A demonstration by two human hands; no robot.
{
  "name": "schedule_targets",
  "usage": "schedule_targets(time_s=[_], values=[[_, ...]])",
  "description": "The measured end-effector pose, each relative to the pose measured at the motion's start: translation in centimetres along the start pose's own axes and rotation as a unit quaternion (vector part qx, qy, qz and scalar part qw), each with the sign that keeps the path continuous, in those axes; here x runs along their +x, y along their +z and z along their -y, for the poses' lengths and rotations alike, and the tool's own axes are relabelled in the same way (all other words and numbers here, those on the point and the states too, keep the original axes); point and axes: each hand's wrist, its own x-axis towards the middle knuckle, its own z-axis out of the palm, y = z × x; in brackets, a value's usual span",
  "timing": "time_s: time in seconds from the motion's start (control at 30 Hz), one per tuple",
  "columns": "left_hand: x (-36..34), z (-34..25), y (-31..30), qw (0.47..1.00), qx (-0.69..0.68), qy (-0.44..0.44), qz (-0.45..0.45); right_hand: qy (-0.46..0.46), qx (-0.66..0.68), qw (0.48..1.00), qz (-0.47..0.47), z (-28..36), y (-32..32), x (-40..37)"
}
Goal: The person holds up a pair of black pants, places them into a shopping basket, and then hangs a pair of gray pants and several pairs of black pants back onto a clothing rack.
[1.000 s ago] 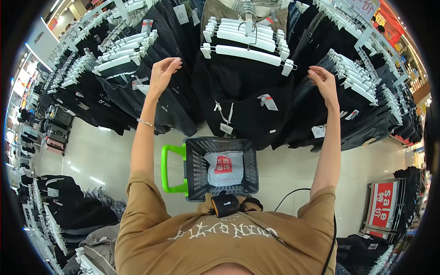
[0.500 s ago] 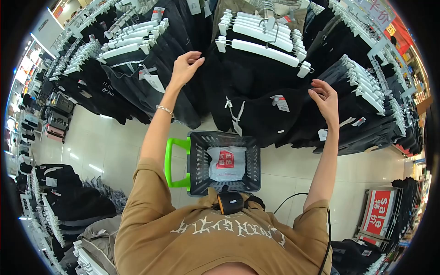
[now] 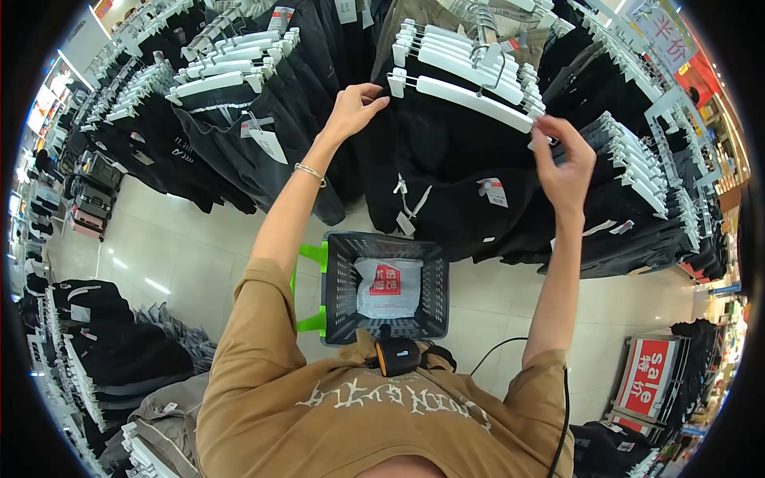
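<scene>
Black trousers (image 3: 462, 131) hang in front of me from a white clip hanger (image 3: 470, 99). Below their top edge, white drawstrings (image 3: 406, 203) and a paper price tag (image 3: 493, 192) show against black cloth. My left hand (image 3: 355, 113) is at the upper left edge of the trousers, just below the hanger's left clip, its fingers closed on the dark cloth. At the hanger's other end, my right hand (image 3: 566, 163) has thumb and fingers bent around the right clip, which they mostly hide.
Below the rack stands a dark basket (image 3: 386, 325) with a green handle (image 3: 312, 320), holding a white bag (image 3: 388, 288) with red print. Racks of dark trousers (image 3: 231, 127) flank me. A red sale sign (image 3: 644, 384) stands at lower right. A black device (image 3: 398, 356) hangs on my chest.
My left hand has moved right to the trousers' edge. My right hand has risen to the hanger's right clip, its fingers bending around it. The view has shifted slightly.
</scene>
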Motion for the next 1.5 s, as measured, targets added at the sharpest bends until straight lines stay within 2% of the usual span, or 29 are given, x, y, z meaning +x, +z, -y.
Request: schedule_targets(time_s=[0.07, 0.13, 0.23, 0.3, 0.37, 0.4, 0.5, 0.6, 0.67, 0.8, 0.87, 1.0, 1.17, 1.23, 1.5], values=[[0.4, 0.0, -0.5, 1.000, 0.010, 0.003, 0.008, -0.055, 0.011, 0.997, 0.060, 2.2, 3.0, 2.5], [0.7, 0.3, -1.2, 0.999, 0.030, 0.028, 0.028, -0.111, 0.041, 0.984, 0.133, 1.8, 7.3, 4.9], [0.3, 0.6, -2.0, 0.998, -0.022, 0.039, 0.041, -0.160, -0.017, 0.967, 0.195, 0.0, 14.3, 7.4], [-0.1, 0.4, -2.7, 0.998, -0.024, 0.028, 0.053, -0.167, -0.049, 0.962, 0.210, -0.8, 17.3, 8.2], [0.0, 0.6, -2.9, 0.997, -0.040, 0.019, 0.062, -0.099, -0.092, 0.938, 0.320, -0.9, 18.5, 8.8], [0.0, 1.0, -2.7, 0.997, -0.054, 0.021, 0.059, -0.092, -0.120, 0.926, 0.345, -1.5, 19.2, 9.0], [-0.5, 0.8, -2.5, 0.996, -0.075, 0.026, 0.041, -0.104, -0.102, 0.936, 0.321, -2.3, 19.8, 9.0], [-0.7, 0.6, -2.2, 0.996, -0.088, 0.028, 0.020, -0.078, -0.073, 0.931, 0.349, -2.1, 19.7, 9.2], [-0.8, 0.6, -2.1, 0.995, -0.095, 0.028, 0.001, -0.112, -0.040, 0.946, 0.302, -2.5, 19.9, 9.1], [-0.8, 1.2, -1.8, 0.996, -0.069, 0.041, -0.031, -0.127, 0.000, 0.938, 0.322, -2.0, 19.4, 8.9], [-0.9, 1.0, -1.6, 0.993, -0.094, 0.051, -0.049, -0.136, 0.026, 0.945, 0.297, -2.1, 19.4, 8.6], [-1.3, 0.2, -2.2, 0.995, -0.079, 0.027, -0.045, -0.058, 0.042, 0.936, 0.345, -1.2, 18.8, 8.8], [-1.4, 0.2, -2.6, 0.997, -0.062, 0.008, -0.050, -0.081, 0.067, 0.940, 0.324, -1.2, 19.0, 8.9], [-1.5, 0.2, -2.4, 0.991, -0.088, 0.044, -0.089, -0.071, 0.065, 0.937, 0.335, -1.0, 18.8, 9.0], [-2.2, 0.0, -2.8, 0.992, -0.081, 0.036, -0.088, -0.085, 0.077, 0.940, 0.322, -0.6, 18.6, 8.7]])
